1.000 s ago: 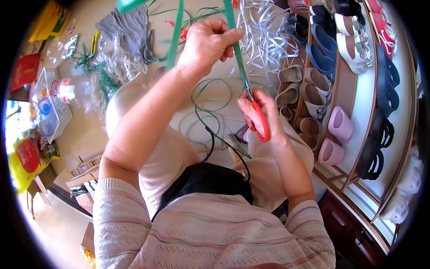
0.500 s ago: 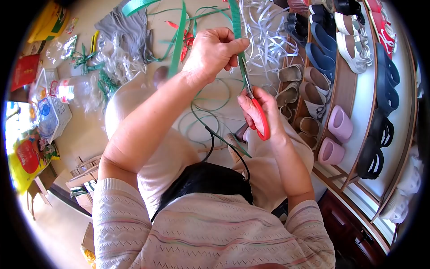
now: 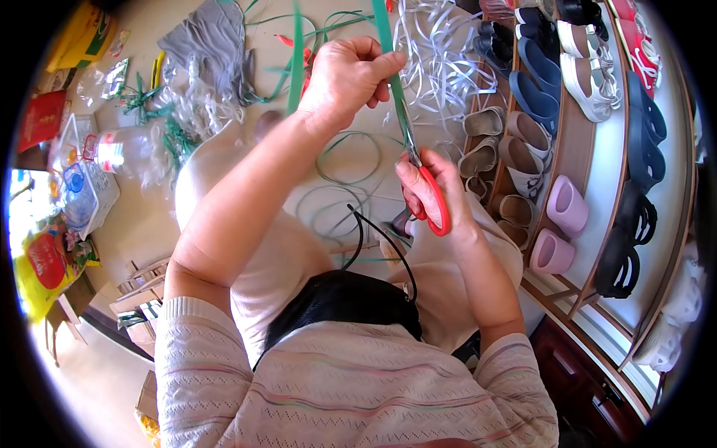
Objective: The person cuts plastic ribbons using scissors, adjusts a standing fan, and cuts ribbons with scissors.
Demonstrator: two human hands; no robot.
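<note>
Near the top centre, my left hand [image 3: 349,77] pinches a green strap [image 3: 383,31] between thumb and fingers. The strap runs down to the blades of the red-handled scissors [image 3: 436,203], which my right hand [image 3: 439,183] grips. The blades point up and lie against the strap below my left hand. Whether they are fully closed cannot be made out. Another length of green strap [image 3: 296,56] hangs just left of my left hand. Thin green strips [image 3: 349,181] lie in loops beneath my hands, above the floor or on it.
White ribbon strips [image 3: 441,63] lie tangled behind my hands. A rack with shoes, including blue slippers [image 3: 539,81], stands on the right. At left are a grey cloth [image 3: 211,46], a large plastic bottle [image 3: 123,151] and a white basket [image 3: 106,196]. A black cord [image 3: 361,231] curves above my lap.
My left hand dipped toward my body, then moved back up and slightly left. The green strap at left swung, and the thin green loops shifted. My right hand stays nearly in place with the scissors.
</note>
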